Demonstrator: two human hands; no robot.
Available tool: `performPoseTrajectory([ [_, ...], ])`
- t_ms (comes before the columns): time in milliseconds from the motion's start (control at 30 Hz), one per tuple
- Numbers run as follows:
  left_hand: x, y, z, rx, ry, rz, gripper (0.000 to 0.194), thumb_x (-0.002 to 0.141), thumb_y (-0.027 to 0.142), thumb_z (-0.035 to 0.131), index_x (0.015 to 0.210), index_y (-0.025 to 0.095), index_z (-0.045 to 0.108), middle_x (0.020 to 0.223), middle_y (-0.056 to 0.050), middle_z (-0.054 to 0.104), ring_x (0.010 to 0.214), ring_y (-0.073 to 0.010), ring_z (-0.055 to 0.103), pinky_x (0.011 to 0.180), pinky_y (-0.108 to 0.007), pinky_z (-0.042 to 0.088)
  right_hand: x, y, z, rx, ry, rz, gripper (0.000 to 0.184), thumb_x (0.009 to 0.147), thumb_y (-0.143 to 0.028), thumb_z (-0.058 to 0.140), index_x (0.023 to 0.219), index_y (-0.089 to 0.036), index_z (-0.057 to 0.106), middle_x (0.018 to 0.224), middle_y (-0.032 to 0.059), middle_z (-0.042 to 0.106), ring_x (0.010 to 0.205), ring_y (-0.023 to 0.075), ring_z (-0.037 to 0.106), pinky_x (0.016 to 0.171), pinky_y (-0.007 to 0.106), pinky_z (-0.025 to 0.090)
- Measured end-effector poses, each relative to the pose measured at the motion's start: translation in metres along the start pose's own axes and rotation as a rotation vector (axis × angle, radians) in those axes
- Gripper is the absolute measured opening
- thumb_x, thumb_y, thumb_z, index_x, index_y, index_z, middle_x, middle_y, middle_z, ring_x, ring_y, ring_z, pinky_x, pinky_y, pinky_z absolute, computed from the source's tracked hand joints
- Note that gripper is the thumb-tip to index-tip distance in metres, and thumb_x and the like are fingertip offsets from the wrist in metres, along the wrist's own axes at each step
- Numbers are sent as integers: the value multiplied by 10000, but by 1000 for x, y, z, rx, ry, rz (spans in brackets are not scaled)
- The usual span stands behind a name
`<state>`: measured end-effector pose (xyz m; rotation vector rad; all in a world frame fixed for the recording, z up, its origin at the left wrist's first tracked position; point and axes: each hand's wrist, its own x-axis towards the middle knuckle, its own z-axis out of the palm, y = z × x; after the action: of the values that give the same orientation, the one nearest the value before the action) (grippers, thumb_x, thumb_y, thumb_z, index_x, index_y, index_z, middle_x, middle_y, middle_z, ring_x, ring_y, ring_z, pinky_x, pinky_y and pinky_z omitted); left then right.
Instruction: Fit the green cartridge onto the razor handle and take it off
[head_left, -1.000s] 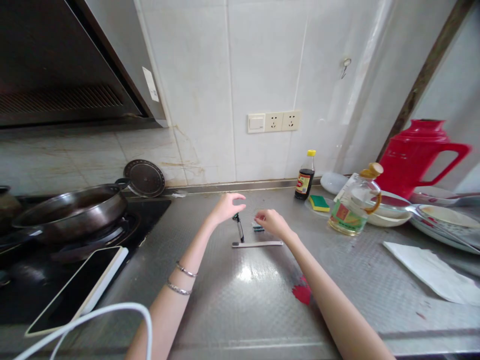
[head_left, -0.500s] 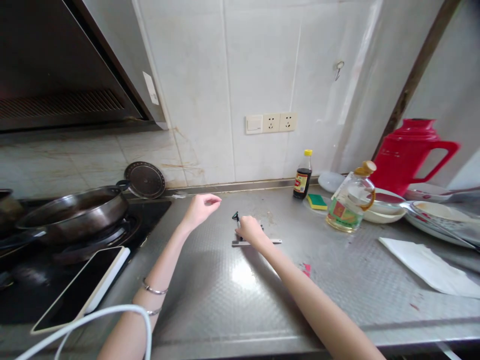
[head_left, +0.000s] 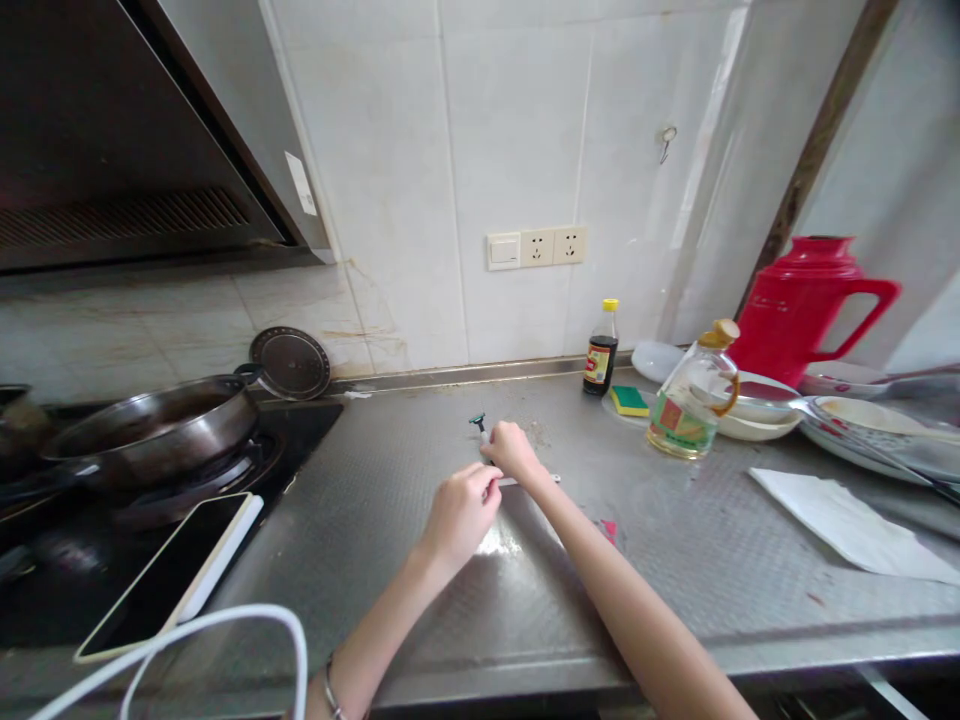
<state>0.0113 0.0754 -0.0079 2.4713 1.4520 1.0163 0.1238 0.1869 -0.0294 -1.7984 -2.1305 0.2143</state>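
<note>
My right hand (head_left: 512, 450) is closed round the handle of a razor (head_left: 478, 421), whose teal head sticks out to the upper left just above the steel counter (head_left: 420, 610). A thin white stick (head_left: 541, 479) lies flat on the counter right behind that hand. My left hand (head_left: 461, 510) is nearer to me, with its fingers pinched together at the stick's left end, close to my right wrist. The part of the stick under both hands is hidden.
A wok (head_left: 150, 430) sits on the stove at left, with a round lid (head_left: 290, 362) against the wall. A tablet (head_left: 172, 570) and white cable (head_left: 225, 625) lie front left. At right stand a sauce bottle (head_left: 601, 350), sponge (head_left: 628, 400), oil bottle (head_left: 694, 405), red jug (head_left: 810, 300), plates (head_left: 862, 425) and white paper (head_left: 847, 520).
My right hand moved left from the small blue thing onto the razor and closed on it. My left hand drew back from the razor, then came down to the stick's left end.
</note>
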Motion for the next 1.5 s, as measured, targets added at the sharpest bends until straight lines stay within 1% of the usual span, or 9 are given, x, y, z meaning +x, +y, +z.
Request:
performPoseTrajectory([
  [100,-7,12,13,97,-126,55,240,818,101,417,916,168,626,865,-53,637,809,-169,587,738,-270,453,-3,32,-18,34,113,11,230,730,-238,528,796,-104,703,809,179,698,798,219,651,618,217,401],
  [233,-7,18,30,217,-272,111,232,793,62,415,930,130,589,935,-82,615,925,-198,563,809,-296,458,-13,94,-38,21,198,124,266,715,-295,540,800,-111,713,751,163,700,735,222,649,587,229,381],
  [367,2,19,47,307,-354,154,275,776,11,372,949,80,574,967,-124,598,955,-214,545,834,-309,457,-27,151,-45,-26,161,192,254,708,-292,537,758,-116,714,717,149,696,738,229,650,590,235,378],
  [500,14,21,61,390,-354,196,344,771,-27,338,1012,66,564,973,-138,597,950,-221,546,827,-325,462,-38,177,-41,-79,129,228,236,710,-278,533,760,-131,710,757,146,698,773,232,650,599,234,384],
  [800,39,14,79,448,-430,189,276,782,-30,397,937,40,615,914,-176,623,916,-243,584,773,-349,479,-42,175,-31,-118,85,290,259,721,-300,549,856,-133,695,819,147,688,789,236,650,594,240,389],
  [1100,41,0,80,449,-432,212,302,807,-13,361,883,73,640,888,-147,626,911,-219,571,772,-323,475,-51,164,-41,-164,121,302,333,779,-371,496,957,-156,678,896,140,682,823,252,637,597,264,400],
  [1233,41,-3,69,460,-417,315,262,821,8,375,873,83,621,899,-124,620,914,-207,556,768,-305,466,-66,133,-52,-94,204,104,298,825,-328,434,931,-203,682,879,76,673,795,200,620,613,247,392],
  [1367,43,-4,53,478,-393,487,192,833,47,414,885,88,594,893,-104,617,905,-204,546,793,-305,440,-88,97,-54,63,119,-200,291,833,-348,451,953,-207,676,863,46,645,700,140,588,592,220,380],
  [1500,44,-2,42,486,-337,604,135,835,92,454,903,101,571,878,-86,606,881,-203,539,793,-308,424,-102,78,-47,88,62,-290,263,832,-355,480,873,-190,681,787,46,621,660,136,566,590,218,372],
])
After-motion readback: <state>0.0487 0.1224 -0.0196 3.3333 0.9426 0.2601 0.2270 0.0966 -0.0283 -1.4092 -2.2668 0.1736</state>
